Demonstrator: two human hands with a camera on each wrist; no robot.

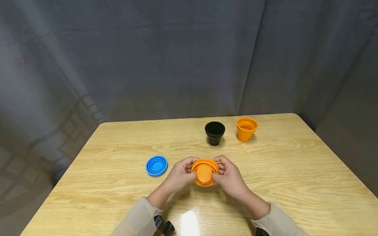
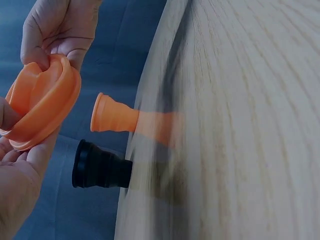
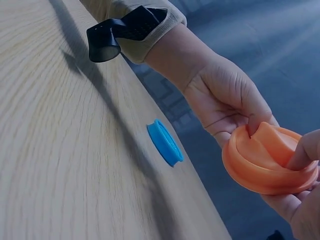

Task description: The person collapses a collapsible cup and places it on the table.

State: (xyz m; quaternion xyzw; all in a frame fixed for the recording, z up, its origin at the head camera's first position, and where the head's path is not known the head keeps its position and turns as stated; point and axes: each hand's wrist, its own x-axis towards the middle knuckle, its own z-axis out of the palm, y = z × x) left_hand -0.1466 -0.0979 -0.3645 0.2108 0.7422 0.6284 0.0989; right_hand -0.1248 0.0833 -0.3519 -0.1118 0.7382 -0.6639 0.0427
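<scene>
Both hands hold an orange collapsible cup above the table, its folds partly pushed in and its base facing the head camera. From the left side the left hand pinches its rim, thumb pressed near the raised middle. Opposite it, the right hand grips the other edge in the same way. In the right wrist view the orange cup shows a bent, uneven middle between the thumbs. A flattened blue collapsible cup lies on the table just left of the left hand.
Toward the back of the wooden table stand a black collapsible cup and, to its right, another orange collapsible cup, both expanded and upright. A grey curtain hangs behind the table's far edge.
</scene>
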